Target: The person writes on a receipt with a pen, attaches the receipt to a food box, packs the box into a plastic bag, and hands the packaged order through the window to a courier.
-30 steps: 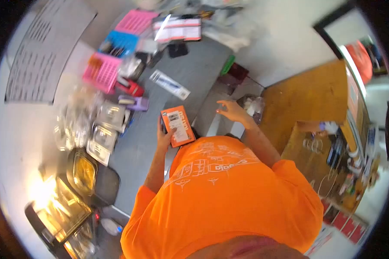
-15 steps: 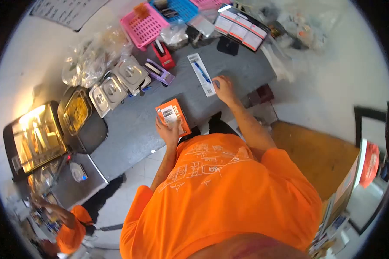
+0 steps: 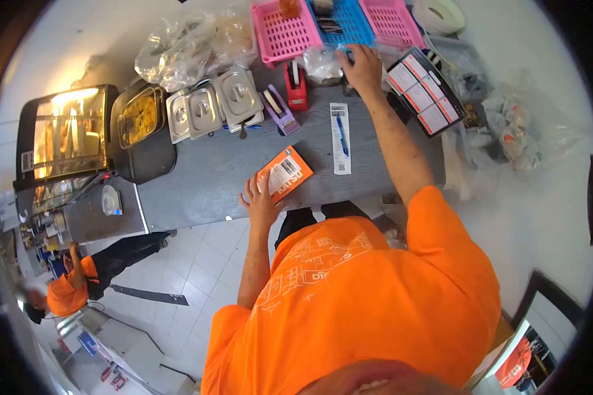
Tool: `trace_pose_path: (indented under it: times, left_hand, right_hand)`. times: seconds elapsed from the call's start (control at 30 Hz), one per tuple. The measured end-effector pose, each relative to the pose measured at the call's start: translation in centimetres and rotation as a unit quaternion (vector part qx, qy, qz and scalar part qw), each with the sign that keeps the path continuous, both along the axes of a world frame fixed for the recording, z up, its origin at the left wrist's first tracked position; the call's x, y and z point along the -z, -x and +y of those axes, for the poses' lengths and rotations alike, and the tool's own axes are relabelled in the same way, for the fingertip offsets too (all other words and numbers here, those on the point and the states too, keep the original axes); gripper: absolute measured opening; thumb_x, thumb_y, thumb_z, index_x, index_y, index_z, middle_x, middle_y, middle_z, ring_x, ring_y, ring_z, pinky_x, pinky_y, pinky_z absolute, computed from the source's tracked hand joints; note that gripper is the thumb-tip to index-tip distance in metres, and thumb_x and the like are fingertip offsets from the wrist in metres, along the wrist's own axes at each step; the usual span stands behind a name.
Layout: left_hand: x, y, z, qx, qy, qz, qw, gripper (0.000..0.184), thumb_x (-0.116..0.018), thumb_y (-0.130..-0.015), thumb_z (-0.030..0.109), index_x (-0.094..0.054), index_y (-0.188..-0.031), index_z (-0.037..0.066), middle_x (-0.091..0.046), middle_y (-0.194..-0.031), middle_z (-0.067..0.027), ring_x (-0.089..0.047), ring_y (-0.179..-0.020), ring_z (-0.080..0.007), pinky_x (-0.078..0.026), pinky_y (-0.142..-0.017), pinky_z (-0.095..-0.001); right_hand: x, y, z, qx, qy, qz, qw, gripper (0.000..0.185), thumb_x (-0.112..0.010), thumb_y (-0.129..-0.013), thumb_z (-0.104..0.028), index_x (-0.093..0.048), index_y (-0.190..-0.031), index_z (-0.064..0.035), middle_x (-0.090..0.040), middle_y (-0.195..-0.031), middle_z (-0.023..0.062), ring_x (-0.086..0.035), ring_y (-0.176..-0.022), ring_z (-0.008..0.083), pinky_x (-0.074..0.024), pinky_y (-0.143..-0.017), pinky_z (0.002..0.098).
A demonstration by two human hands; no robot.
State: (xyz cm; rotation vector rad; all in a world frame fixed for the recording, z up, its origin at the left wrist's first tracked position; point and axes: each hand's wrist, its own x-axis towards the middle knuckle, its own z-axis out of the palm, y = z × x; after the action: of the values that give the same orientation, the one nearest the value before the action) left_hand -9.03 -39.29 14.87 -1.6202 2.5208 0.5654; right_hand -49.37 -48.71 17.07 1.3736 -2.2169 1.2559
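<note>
My left hand (image 3: 263, 205) grips the near left corner of an orange box (image 3: 295, 169) with a white label, which lies tilted on the grey table. My right hand (image 3: 364, 69) is stretched out at the back of the table, its fingers apart beside a clear plastic bag (image 3: 324, 64) under the baskets. Whether its fingertips touch the bag, I cannot tell. Between the two hands a blue pen (image 3: 342, 135) lies on a white printed strip (image 3: 338, 163).
A red tape dispenser (image 3: 296, 89), a purple tape dispenser (image 3: 280, 112) and lidded steel pans (image 3: 237, 92) stand at the back. Pink (image 3: 285, 33) and blue baskets are behind. A lit food warmer (image 3: 62, 141) is left; a person (image 3: 72, 283) in orange stands beyond.
My right hand has moved from beside the printed strip to the back of the table near the baskets. The orange box has turned under my left hand. The camera view has shifted.
</note>
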Motion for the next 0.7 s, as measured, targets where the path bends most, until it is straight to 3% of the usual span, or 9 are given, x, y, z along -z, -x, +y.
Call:
trace_pose_path:
  times: [0.17, 0.27, 0.3, 0.33, 0.4, 0.47, 0.57, 0.63, 0.7]
  left_hand:
    - [0.0, -2.3, 2.3, -0.053, -0.008, 0.109, 0.993, 0.077, -0.080, -0.069, 0.032, -0.044, -0.137, 0.022, -0.026, -0.149, -0.0133, -0.020, -0.137, -0.0357, -0.017, -0.106, -0.0577]
    - [-0.8, -2.3, 0.4, -0.054, 0.010, 0.134, 0.989, 0.070, -0.078, -0.073, 0.030, -0.047, -0.134, 0.018, -0.032, -0.145, -0.0147, -0.031, -0.133, -0.0364, -0.026, -0.105, -0.0527]
    - [-1.0, -2.0, -0.8, -0.045, -0.048, 0.240, 0.968, 0.064, -0.075, -0.077, 0.028, -0.048, -0.133, 0.015, -0.038, -0.141, -0.0143, -0.038, -0.128, -0.0354, -0.032, -0.101, -0.0486]
    - [-1.0, -1.4, -1.9, -0.037, -0.105, 0.344, 0.932, 0.059, -0.073, -0.081, 0.027, -0.048, -0.133, 0.012, -0.044, -0.137, -0.0140, -0.046, -0.123, -0.0343, -0.039, -0.098, -0.0444]
    - [-0.5, 1.2, -3.2, -0.121, -0.290, 0.520, 0.794, 0.053, -0.068, -0.085, 0.021, -0.048, -0.132, 0.008, -0.054, -0.125, -0.0123, -0.056, -0.110, -0.0297, -0.046, -0.091, -0.0404]
    - [-5.6, 4.3, -4.6, -0.233, -0.518, 0.646, 0.511, 0.041, -0.062, -0.090, 0.015, -0.051, -0.129, 0.008, -0.058, -0.117, -0.0099, -0.058, -0.104, -0.0207, -0.050, -0.087, -0.0355]
    - [-5.2, 5.4, -7.1, -0.219, -0.577, 0.631, 0.470, 0.033, -0.062, -0.089, 0.011, -0.056, -0.121, 0.007, -0.061, -0.108, -0.0087, -0.061, -0.095, -0.0176, -0.053, -0.077, -0.0319]
    - [-3.5, 5.2, -8.2, -0.146, -0.534, 0.595, 0.583, 0.025, -0.061, -0.089, 0.007, -0.059, -0.114, 0.006, -0.064, -0.099, -0.0062, -0.063, -0.086, -0.0164, -0.055, -0.068, -0.0282]
    - [-3.6, 4.0, -8.6, -0.163, -0.522, 0.589, 0.595, 0.017, -0.059, -0.088, 0.004, -0.060, -0.105, 0.005, -0.065, -0.093, -0.0045, -0.064, -0.078, -0.0152, -0.055, -0.064, -0.0256]
  right_hand:
    - [1.1, -1.2, -3.3, 0.019, -0.273, 0.198, 0.941, 0.023, -0.069, -0.079, -0.026, -0.068, -0.096, -0.0090, -0.058, -0.118, 0.0055, -0.044, -0.117, 0.0304, -0.0386, -0.086, 0.0523]
    - [-2.8, -2.6, -2.6, -0.012, -0.086, 0.150, 0.985, 0.018, -0.068, -0.081, -0.021, -0.068, -0.095, -0.0091, -0.061, -0.111, 0.0044, -0.052, -0.109, 0.0242, -0.0429, -0.084, 0.0418]
    - [-3.8, -3.4, -1.8, -0.019, -0.090, 0.153, 0.984, 0.018, -0.068, -0.081, -0.021, -0.068, -0.095, -0.0091, -0.061, -0.111, 0.0044, -0.052, -0.109, 0.0242, -0.0429, -0.084, 0.0418]
    - [-4.7, -3.9, -1.1, -0.112, -0.030, -0.038, 0.993, 0.015, -0.066, -0.083, -0.016, -0.067, -0.096, -0.0083, -0.062, -0.107, 0.0039, -0.055, -0.102, 0.0192, -0.0438, -0.080, 0.0348]
    - [-4.5, -5.3, 1.1, -0.310, 0.017, -0.317, 0.896, 0.013, -0.060, -0.087, -0.005, -0.063, -0.100, -0.0067, -0.065, -0.096, 0.0022, -0.057, -0.080, 0.0064, -0.0439, -0.069, 0.0195]
    - [-6.6, -9.3, 5.1, -0.428, -0.177, -0.411, 0.785, 0.013, -0.059, -0.088, -0.005, -0.059, -0.101, -0.0061, -0.064, -0.094, 0.0022, -0.058, -0.080, 0.0063, -0.0474, -0.067, 0.0228]
    - [-6.6, -14.3, 8.6, -0.441, -0.270, -0.541, 0.664, 0.012, -0.057, -0.088, -0.003, -0.057, -0.099, -0.0057, -0.064, -0.091, 0.0016, -0.060, -0.080, 0.0085, -0.0504, -0.065, 0.0252]
    - [-5.6, -16.1, 9.3, -0.320, -0.251, -0.605, 0.685, 0.013, -0.055, -0.089, -0.003, -0.055, -0.102, -0.0058, -0.063, -0.092, 0.0029, -0.062, -0.081, 0.0117, -0.0534, -0.068, 0.0283]
    - [-3.2, -17.4, 9.6, -0.191, 0.043, -0.823, 0.533, 0.024, -0.061, -0.085, -0.003, -0.054, -0.108, -0.0054, -0.063, -0.096, 0.0065, -0.063, -0.087, 0.0169, -0.0533, -0.073, 0.0263]
